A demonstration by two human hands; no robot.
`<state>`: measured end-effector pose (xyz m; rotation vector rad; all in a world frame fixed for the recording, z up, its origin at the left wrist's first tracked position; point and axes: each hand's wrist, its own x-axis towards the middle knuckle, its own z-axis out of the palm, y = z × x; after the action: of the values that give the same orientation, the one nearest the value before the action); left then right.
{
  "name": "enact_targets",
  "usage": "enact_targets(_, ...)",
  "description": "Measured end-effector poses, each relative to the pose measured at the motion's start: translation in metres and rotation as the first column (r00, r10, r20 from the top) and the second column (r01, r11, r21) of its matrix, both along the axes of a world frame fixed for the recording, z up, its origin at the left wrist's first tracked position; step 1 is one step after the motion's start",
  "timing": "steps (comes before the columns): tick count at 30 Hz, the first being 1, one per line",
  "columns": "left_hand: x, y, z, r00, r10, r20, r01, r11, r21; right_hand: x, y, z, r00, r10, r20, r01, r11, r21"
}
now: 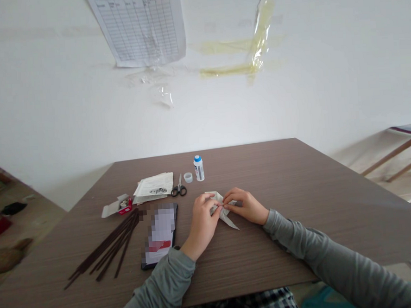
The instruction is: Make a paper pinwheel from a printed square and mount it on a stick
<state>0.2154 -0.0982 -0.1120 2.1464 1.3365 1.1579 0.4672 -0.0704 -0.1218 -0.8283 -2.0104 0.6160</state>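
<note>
A small folded piece of printed paper [227, 218] lies on the table between my hands, one pointed end reaching toward me. My left hand [205, 217] pinches its left side with thumb and fingers. From the right, my right hand [244, 204] pinches the same paper, its fingertips almost meeting those of the left. The exact fold under my fingertips is hidden. Beyond the hands stands a white glue bottle [199, 169] with a blue top, beside a small clear cap [188, 177]. Scissors [179, 187] with black handles rest left of the cap.
A stack of printed paper sheets [153, 185] lies at the left on the brown table [279, 168]. Near it are an opened small red-and-white box [120, 205], several dark thin sticks [108, 246] and a phone [160, 233] close to my left forearm. A white wall [224, 115] rises behind the table.
</note>
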Motion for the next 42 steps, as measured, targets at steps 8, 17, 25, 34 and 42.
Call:
enact_targets(8,-0.001,0.001,-0.004,1.000,0.026,0.017,-0.026,1.000,0.018,-0.002,-0.002,0.002,1.000,0.016,-0.027,-0.017,0.999,-0.037)
enact_targets(17,0.002,-0.002,0.001,0.999,0.047,-0.001,-0.047,0.999,0.003,-0.002,-0.004,0.005,0.998,0.049,-0.035,-0.051,0.996,-0.067)
enact_targets(25,0.001,0.000,0.002,0.999,0.039,0.008,-0.039,0.999,-0.022,-0.001,-0.002,-0.001,0.997,0.010,-0.071,-0.018,0.993,-0.113)
enact_targets(34,-0.003,0.004,0.005,0.979,0.164,-0.122,-0.158,0.986,0.056,0.001,0.001,-0.005,0.996,-0.055,-0.065,0.046,0.990,-0.130)
enact_targets(42,0.003,-0.001,0.023,0.882,0.290,-0.370,-0.304,0.952,0.022,0.005,0.002,-0.002,0.998,-0.064,-0.006,0.061,0.980,-0.190)
